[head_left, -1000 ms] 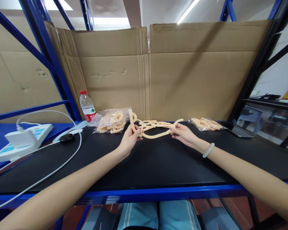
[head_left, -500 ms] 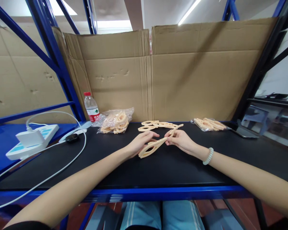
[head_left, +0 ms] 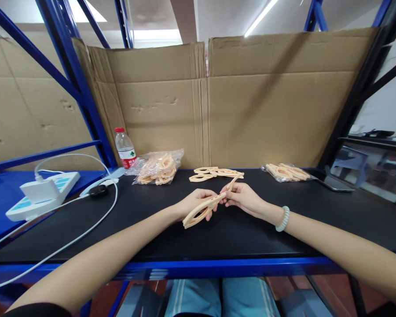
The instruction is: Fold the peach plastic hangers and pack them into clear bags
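Note:
A slim beige piece with long oval openings [head_left: 193,215] is held slantwise above the black table, its looped end low on the left and its narrow end up at the right. My left hand [head_left: 200,201] is closed around its middle, fingertips showing below it. At the narrower end, my right hand [head_left: 242,197] pinches it between thumb and fingers. Beyond my hands, several similar beige looped pieces [head_left: 203,177] lie flat on the table. Exactly what kind of article these are I cannot tell.
Clear bags of beige pieces lie at the left [head_left: 160,169] and right [head_left: 287,172]. A red-capped bottle [head_left: 126,152] stands by the cardboard wall [head_left: 267,110]. Farther left are a white power strip [head_left: 64,187], looping white cable [head_left: 115,204] and small black device [head_left: 98,190]. A phone-like slab [head_left: 337,183] lies right.
The beige piece has come lower, nearer and slightly left, with its looped end turned toward me. My left hand, looser before, has closed around its middle; my right hand moved left with it.

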{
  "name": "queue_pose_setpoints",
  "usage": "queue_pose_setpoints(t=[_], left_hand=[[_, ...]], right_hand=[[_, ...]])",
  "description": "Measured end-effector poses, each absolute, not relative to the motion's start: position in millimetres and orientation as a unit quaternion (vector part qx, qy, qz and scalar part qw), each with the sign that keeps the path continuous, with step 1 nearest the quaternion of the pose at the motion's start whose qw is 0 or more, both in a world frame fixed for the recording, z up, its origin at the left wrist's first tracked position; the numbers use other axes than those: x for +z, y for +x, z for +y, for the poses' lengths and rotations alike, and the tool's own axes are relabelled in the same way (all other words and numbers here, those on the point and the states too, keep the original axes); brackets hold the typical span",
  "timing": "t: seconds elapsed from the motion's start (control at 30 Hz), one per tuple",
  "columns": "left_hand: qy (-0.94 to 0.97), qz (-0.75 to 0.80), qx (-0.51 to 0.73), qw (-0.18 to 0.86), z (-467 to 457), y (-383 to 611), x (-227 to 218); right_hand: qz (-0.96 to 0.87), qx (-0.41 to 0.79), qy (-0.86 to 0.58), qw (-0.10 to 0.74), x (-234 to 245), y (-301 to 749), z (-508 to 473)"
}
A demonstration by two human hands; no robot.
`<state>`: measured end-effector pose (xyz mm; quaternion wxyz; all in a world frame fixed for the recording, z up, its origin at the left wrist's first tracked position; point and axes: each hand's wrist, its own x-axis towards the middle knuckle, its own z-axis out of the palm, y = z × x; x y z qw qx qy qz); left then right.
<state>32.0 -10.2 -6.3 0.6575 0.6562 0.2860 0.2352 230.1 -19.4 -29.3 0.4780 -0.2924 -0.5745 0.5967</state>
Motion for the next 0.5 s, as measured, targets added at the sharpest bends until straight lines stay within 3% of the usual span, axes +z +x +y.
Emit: queue_pose_setpoints(t=[0.5], left_hand=[[0.695,0.249,0.201,0.644,-10.0,34.7,-12.1]], right_hand=[[-0.67,0.435,-0.276,0.535,-32.7,227.2,-13.0]])
